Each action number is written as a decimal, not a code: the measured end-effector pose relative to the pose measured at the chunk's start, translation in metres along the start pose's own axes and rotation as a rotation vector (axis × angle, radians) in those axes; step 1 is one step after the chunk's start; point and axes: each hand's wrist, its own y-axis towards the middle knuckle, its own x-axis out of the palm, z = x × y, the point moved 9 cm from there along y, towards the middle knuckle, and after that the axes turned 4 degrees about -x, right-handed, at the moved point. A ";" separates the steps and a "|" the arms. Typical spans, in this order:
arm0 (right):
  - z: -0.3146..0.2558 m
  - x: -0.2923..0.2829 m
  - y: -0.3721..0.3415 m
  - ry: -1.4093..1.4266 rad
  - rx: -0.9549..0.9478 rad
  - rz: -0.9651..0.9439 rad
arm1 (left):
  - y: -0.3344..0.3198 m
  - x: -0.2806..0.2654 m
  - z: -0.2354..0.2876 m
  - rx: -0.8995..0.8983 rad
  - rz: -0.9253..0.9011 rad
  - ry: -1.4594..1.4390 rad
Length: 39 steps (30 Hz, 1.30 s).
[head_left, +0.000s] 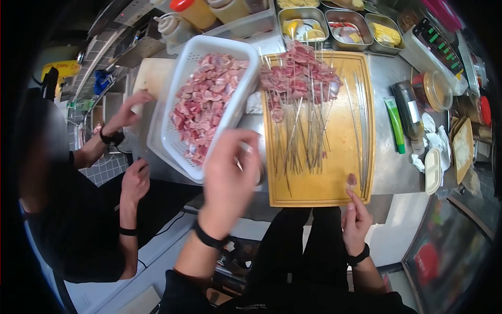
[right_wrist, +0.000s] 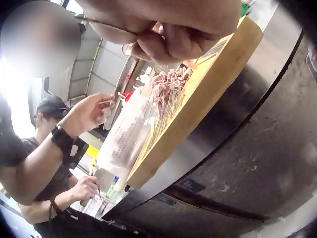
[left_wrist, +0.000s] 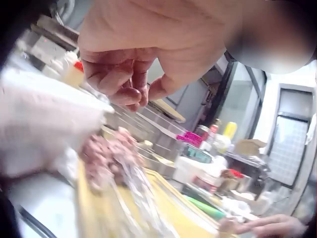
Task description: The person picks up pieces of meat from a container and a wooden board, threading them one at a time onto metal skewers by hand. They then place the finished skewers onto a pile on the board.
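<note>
My left hand [head_left: 232,170], blurred in the head view, is raised between the white basket [head_left: 253,78] of raw meat pieces [head_left: 209,99] and the yellow cutting board [head_left: 340,157]. Its fingers bend loosely downward in the left wrist view, with no held object showing. At the board's near right corner, my right hand [head_left: 357,222] holds a thin skewer [right_wrist: 110,25]; a small piece of meat [head_left: 351,181] shows just beyond its index fingertip. Skewered meat [head_left: 300,73] lies heaped at the far end of the board, bare skewer ends [head_left: 303,141] fanning toward me.
Loose skewers [head_left: 362,125] lie along the board's right side. Further right are a green tube [head_left: 395,125], a dark bottle [head_left: 408,107] and a white tray [head_left: 433,171]. Steel containers [head_left: 349,31] and squeeze bottles [head_left: 175,26] stand behind. Another person's hands [head_left: 136,183] are at the left.
</note>
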 end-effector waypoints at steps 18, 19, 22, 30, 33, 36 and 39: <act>-0.006 -0.019 -0.003 -0.066 -0.047 0.035 | 0.094 -0.059 -0.030 0.297 0.041 0.447; -0.008 -0.018 -0.002 -0.062 -0.051 0.024 | 0.089 -0.057 -0.024 0.306 0.034 0.440; -0.011 -0.017 -0.003 -0.040 -0.012 0.037 | 0.074 -0.056 -0.031 0.030 -0.048 0.007; -0.011 -0.029 -0.010 -0.100 -0.004 0.091 | -0.027 0.101 -0.008 -0.704 -0.627 -1.118; -0.010 -0.034 -0.012 -0.091 0.008 0.099 | -0.063 0.160 -0.018 -0.748 -0.677 -1.092; -0.005 -0.038 -0.017 -0.073 0.017 0.109 | -0.074 0.188 -0.013 -0.760 -0.668 -0.983; -0.006 -0.040 -0.018 -0.064 0.025 0.116 | -0.042 0.177 0.007 -0.119 -0.428 -0.391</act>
